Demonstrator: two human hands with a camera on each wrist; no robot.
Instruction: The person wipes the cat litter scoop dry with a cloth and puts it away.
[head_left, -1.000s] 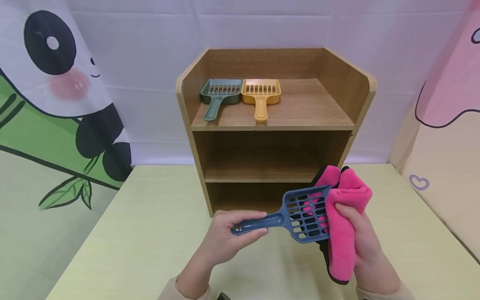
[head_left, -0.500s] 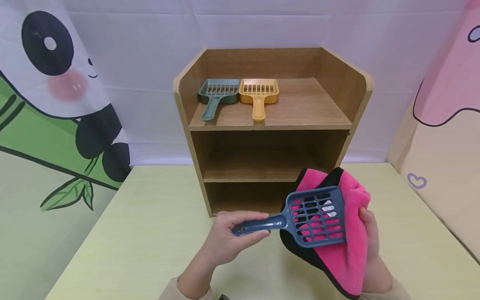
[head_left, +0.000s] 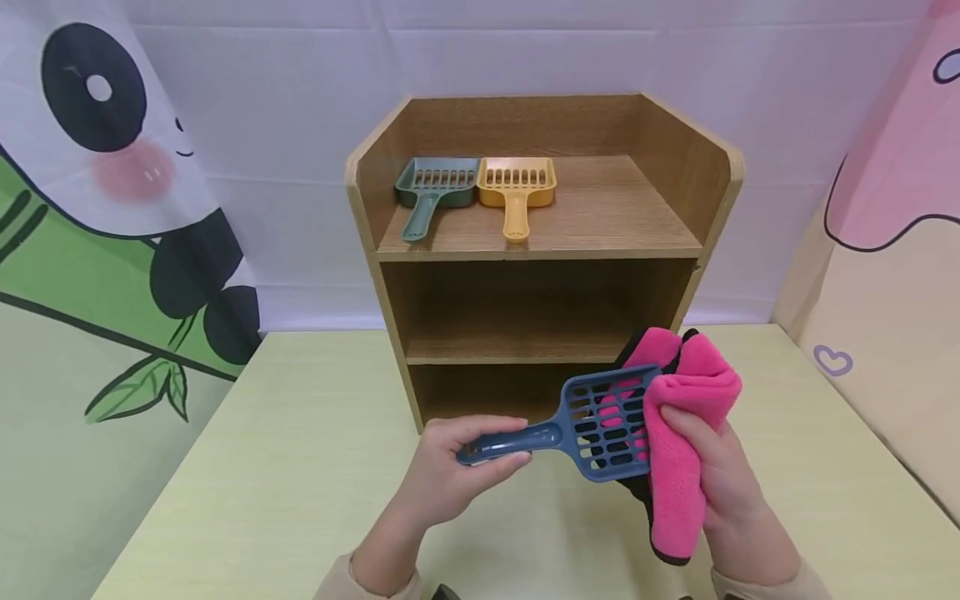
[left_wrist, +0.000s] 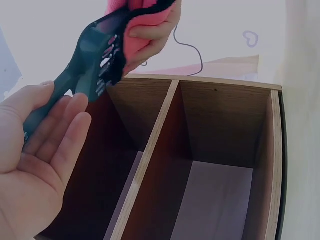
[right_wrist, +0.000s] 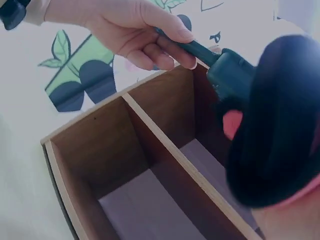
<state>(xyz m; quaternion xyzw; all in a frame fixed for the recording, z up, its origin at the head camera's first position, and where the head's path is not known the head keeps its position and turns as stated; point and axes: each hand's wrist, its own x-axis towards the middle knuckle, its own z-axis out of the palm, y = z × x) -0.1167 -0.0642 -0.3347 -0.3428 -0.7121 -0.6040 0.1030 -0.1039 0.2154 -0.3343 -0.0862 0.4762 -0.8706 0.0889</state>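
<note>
A blue slotted litter scoop (head_left: 603, 425) is held up above the table in the head view, its handle pointing left. My left hand (head_left: 457, 467) pinches that handle between thumb and fingers. With my right hand (head_left: 723, 475) I grip a pink cloth (head_left: 678, 450) with black edging, folded over the scoop's right front edge and also showing behind its slots. In the left wrist view the scoop (left_wrist: 90, 62) appears dark green-blue, with the cloth (left_wrist: 150, 22) against its far end. The black side of the cloth (right_wrist: 280, 125) hides most of the right hand in the right wrist view.
A wooden shelf unit (head_left: 540, 252) stands at the back of the pale table (head_left: 300, 467). On its top level lie a green scoop (head_left: 438, 183) and a yellow scoop (head_left: 516, 187), side by side. Printed fabric (head_left: 300, 125) hangs behind.
The right hand spread the cloth down and right behind the scoop half a second ago, and now has it folded over the scoop's edge again. The left hand shifted slightly left with the scoop.
</note>
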